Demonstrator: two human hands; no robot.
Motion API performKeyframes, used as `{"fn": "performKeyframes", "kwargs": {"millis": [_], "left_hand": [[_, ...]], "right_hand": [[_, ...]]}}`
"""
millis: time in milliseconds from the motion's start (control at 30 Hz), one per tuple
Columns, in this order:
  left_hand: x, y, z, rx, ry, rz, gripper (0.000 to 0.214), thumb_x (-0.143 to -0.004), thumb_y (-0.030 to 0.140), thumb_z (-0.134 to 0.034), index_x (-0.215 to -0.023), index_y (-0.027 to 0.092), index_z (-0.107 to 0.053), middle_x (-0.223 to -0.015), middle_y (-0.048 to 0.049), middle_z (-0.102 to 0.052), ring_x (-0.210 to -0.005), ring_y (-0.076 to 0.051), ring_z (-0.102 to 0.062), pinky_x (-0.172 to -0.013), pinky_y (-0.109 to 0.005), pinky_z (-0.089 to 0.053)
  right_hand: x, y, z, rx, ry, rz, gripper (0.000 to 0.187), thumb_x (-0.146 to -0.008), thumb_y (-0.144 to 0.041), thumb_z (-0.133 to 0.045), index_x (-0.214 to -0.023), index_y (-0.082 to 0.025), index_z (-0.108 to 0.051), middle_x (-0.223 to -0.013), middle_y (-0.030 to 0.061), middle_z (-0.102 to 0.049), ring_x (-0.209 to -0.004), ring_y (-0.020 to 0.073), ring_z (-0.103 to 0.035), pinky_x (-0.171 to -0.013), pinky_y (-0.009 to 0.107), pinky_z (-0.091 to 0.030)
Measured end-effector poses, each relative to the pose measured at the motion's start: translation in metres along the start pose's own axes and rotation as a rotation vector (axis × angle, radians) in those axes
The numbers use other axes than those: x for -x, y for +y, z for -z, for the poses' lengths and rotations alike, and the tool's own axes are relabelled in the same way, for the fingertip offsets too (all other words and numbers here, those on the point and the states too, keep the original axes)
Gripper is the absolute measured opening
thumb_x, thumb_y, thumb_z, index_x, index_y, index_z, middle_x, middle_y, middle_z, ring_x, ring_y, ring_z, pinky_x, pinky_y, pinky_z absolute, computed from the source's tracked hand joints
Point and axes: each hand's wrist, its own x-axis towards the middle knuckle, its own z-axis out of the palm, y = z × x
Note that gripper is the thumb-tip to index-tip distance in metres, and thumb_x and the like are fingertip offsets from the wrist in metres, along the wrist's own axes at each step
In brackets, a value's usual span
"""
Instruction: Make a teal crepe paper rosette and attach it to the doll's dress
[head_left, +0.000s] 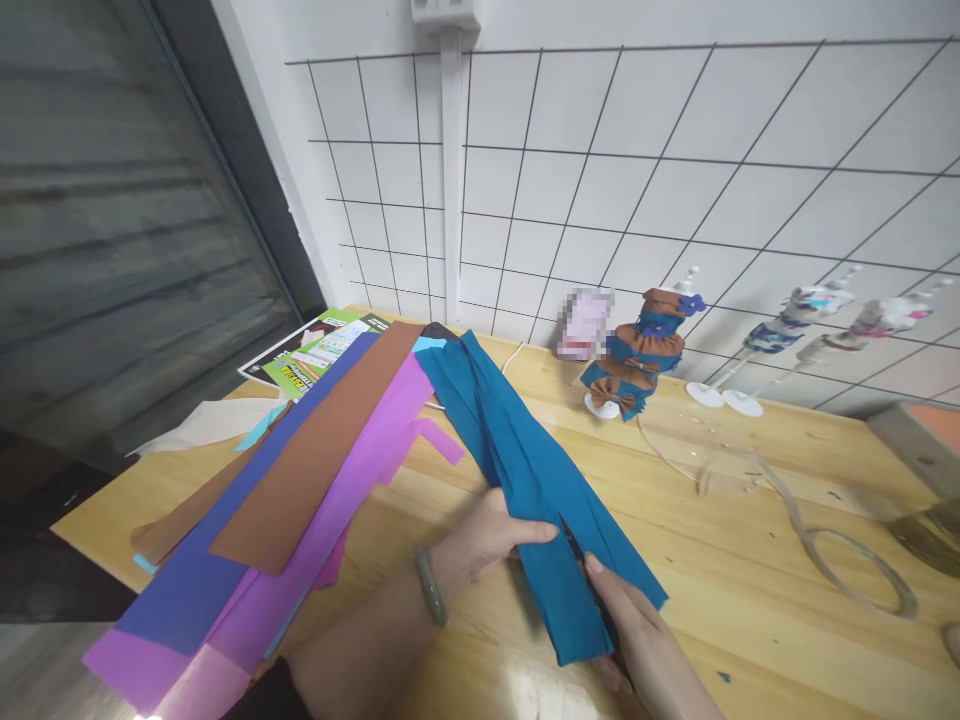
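Observation:
A long strip of teal crepe paper [540, 440] stretches over the table toward me, its near part lifted. My left hand [499, 535] is closed on its left edge, thumb on top and fingers underneath; a bangle circles that wrist. In my right hand [630, 620] is a pair of dark scissors [572, 540]. One blade lies over the teal paper, close to my left thumb, and the paper is parted along the line behind it. The scissors' handles are mostly hidden by my fingers and the paper.
Brown [322, 450], blue [202, 590] and purple crepe strips [360, 440] overlap on the left, past the table edge. Printed sheets [315, 355] lie behind them. Small dress stands [637, 355], a clear ribbon roll [862, 570] and a box [922, 440] stand right. A gridded wall is behind.

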Motion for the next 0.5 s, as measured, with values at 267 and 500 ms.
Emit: {"fn": "performKeyframes", "kwargs": {"millis": [267,500], "left_hand": [[-0.0014,-0.0027,0.0026,-0.004,-0.018,-0.031,0.051,-0.058,0.022,-0.076,-0.105,0.011,-0.061,-0.111,-0.0161,-0.061,-0.103,-0.031,-0.056,-0.088,-0.045,-0.044],[-0.0014,-0.0015,0.0003,0.019,0.008,-0.060,0.052,-0.054,0.023,-0.079,-0.102,0.012,-0.063,-0.109,-0.0152,-0.063,-0.100,-0.030,-0.058,-0.087,-0.043,-0.044]], "right_hand": [[-0.0057,0.0014,0.0010,0.005,0.117,-0.037,0.049,-0.071,-0.061,-0.048,-0.081,-0.019,-0.070,-0.084,0.0057,-0.072,-0.089,0.0284,-0.062,-0.077,0.033,-0.048],[-0.0061,0.0064,0.0010,0.004,0.125,-0.094,0.051,-0.072,-0.059,-0.049,-0.095,-0.018,-0.069,-0.076,0.0049,-0.072,-0.080,0.0282,-0.065,-0.064,0.032,-0.051]]}}
